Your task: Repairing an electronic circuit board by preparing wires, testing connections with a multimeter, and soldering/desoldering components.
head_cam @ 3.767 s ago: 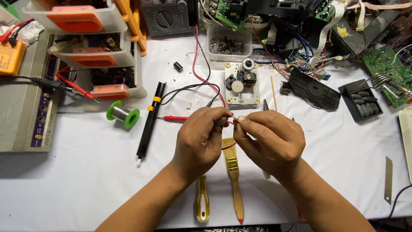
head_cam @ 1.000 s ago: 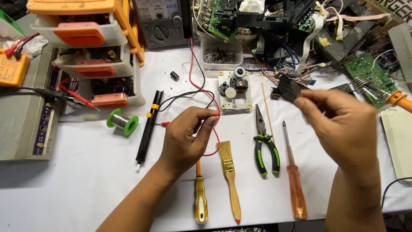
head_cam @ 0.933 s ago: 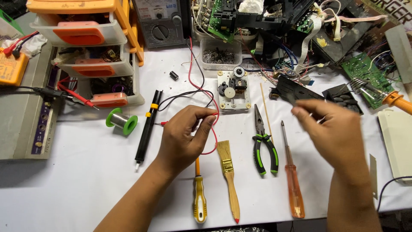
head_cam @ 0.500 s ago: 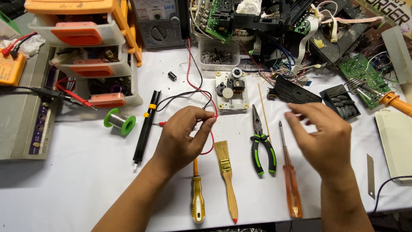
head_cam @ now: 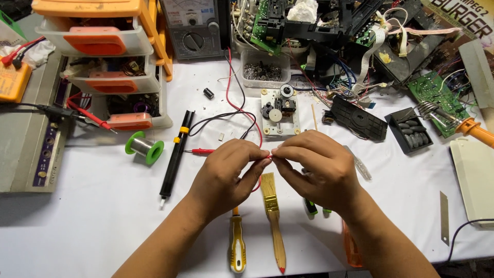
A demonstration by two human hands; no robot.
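We pinch the red wire [head_cam: 269, 155] between both sets of fingertips, left hand [head_cam: 230, 175] and right hand [head_cam: 320, 172] equally near, its short exposed run lying left-to-right between them above the paintbrush [head_cam: 271, 205].

Both forearms come up from the bottom edge and converge at the centre. The left hand [head_cam: 229, 177] is curled, knuckles up, thumb and forefinger pinched. The right hand [head_cam: 319, 170] mirrors it, fingers bent, its pinched fingertips meeting the left's, touching.
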